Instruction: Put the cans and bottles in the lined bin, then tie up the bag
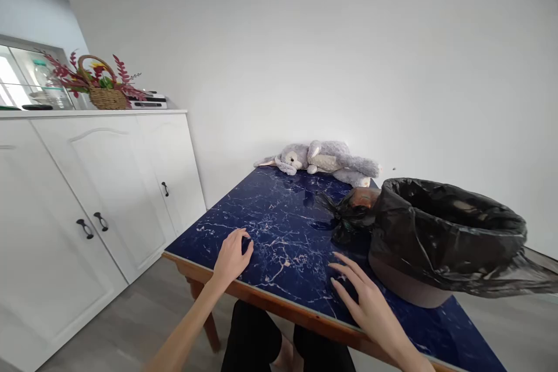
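Observation:
My left hand (231, 256) rests on the dark blue marbled table top (279, 221) near its front edge, fingers curled down with nothing in them. My right hand (364, 296) hovers flat over the table with its fingers spread, close to the base of a brown bin (405, 288). The bin is lined with a black rubbish bag (449, 226) whose rim folds over the top; a knotted tail of the bag sticks out to the left. Neither hand touches the bin.
A grey plush rabbit (322, 160) lies at the table's far edge against the white wall. A white cabinet (87, 197) with black handles stands left, with a wicker flower basket (102, 90) on top. Grey floor runs between cabinet and table.

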Tool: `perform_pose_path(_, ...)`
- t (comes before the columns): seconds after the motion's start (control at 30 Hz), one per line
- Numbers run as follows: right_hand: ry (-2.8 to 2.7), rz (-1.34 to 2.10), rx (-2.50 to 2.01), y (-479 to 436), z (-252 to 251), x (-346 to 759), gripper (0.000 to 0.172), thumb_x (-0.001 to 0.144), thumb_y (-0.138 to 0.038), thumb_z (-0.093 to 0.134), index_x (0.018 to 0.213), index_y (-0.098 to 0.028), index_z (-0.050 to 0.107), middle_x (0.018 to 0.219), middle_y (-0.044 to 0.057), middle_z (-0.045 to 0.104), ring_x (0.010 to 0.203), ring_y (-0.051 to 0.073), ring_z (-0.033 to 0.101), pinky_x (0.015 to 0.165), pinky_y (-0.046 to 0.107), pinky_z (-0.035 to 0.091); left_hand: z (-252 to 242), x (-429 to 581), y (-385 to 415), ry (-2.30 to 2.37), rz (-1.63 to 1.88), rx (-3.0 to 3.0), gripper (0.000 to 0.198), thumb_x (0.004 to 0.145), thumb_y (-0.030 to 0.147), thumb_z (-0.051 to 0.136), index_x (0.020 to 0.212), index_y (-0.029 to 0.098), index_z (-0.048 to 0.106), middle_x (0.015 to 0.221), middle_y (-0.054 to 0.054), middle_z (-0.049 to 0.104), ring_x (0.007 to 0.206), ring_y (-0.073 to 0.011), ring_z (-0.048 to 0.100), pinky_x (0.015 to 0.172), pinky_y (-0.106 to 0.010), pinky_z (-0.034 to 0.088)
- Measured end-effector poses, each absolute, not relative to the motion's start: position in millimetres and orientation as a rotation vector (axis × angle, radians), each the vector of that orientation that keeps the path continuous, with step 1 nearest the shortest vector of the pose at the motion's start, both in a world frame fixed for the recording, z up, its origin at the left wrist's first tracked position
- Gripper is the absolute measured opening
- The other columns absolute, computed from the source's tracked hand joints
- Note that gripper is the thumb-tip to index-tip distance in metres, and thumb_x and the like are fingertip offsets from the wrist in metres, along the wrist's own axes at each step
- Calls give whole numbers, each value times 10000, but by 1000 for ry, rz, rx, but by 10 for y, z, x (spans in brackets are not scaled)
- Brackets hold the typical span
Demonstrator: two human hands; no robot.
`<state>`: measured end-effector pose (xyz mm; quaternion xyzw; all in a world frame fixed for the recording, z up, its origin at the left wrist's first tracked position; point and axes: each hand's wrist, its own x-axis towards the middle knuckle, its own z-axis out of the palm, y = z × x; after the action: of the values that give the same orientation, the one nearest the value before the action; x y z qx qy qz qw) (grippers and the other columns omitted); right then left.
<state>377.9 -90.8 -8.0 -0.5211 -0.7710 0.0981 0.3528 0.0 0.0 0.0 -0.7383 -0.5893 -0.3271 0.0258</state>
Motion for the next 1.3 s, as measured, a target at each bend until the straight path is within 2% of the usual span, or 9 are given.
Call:
perform_pose_path(0.13, -1940, 319, -1488, -671, -293, 3697, 543, 1081, -572, 445, 1453, -230, 640, 1626, 119, 521, 1501, 358, 498, 1201, 560, 489, -36, -14, 33, -1868, -965, -2294, 337, 1027, 481, 511, 1201, 225, 644, 1478, -158, 651, 1471, -388, 526, 1155, -584, 488)
perform_pose_path(0.27, -1967, 302, -1554, -649, -334, 3644, 630, 1063, -625, 434, 1528, -233, 598, 1667, 89, 472, 1561, 356, 405, 1271, 573, 389, -46, -10, 51, -1894, -949, -2297, 362, 1032, 482, 496, 1239, 220, 637, 1505, -155, 638, 1488, -382, 511, 1172, -576, 482)
perform_pose_path(0.43, -1955, 334, -1584, -686, -311, 3656, 655, 1060, -651, 411, 1537, -243, 596, 1680, 68, 452, 1568, 351, 394, 1268, 567, 397, -50, -2, 68, -1907, -953, -2288, 346, 1024, 473, 508, 1232, 235, 649, 1507, -134, 643, 1485, -375, 516, 1184, -568, 471)
perform_pose_path(0.63, -1945, 342, -1529, -656, -342, 3698, 574, 1067, -604, 423, 1476, -269, 648, 1643, 65, 508, 1539, 344, 445, 1245, 582, 425, -32, 4, 60, -1924, -953, -2286, 344, 1020, 470, 500, 1216, 232, 652, 1501, -135, 648, 1483, -383, 517, 1174, -582, 476)
perform_pose_path(0.93, -1938, 434, -1541, -676, -304, 3730, 554, 1070, -584, 419, 1478, -284, 643, 1665, 40, 477, 1569, 337, 395, 1258, 590, 402, -16, 15, 51, -1943, -932, -2293, 364, 1026, 480, 489, 1248, 230, 633, 1521, -136, 632, 1494, -382, 503, 1174, -577, 471)
perform_pose_path(1.13, -1917, 453, -1527, -683, -292, 3729, 527, 1066, -573, 440, 1456, -294, 660, 1650, 41, 500, 1556, 353, 414, 1243, 606, 419, -26, 9, 49, -1939, -940, -2274, 368, 1024, 496, 486, 1241, 242, 641, 1505, -125, 646, 1474, -375, 529, 1159, -544, 493)
perform_pose_path(1.3, -1916, 472, -1530, -682, -301, 3730, 523, 1066, -569, 441, 1460, -301, 655, 1661, 30, 484, 1566, 350, 398, 1242, 603, 420, -38, 0, 55, -1937, -939, -2277, 374, 1023, 490, 495, 1246, 232, 650, 1516, -131, 638, 1476, -378, 526, 1172, -560, 482)
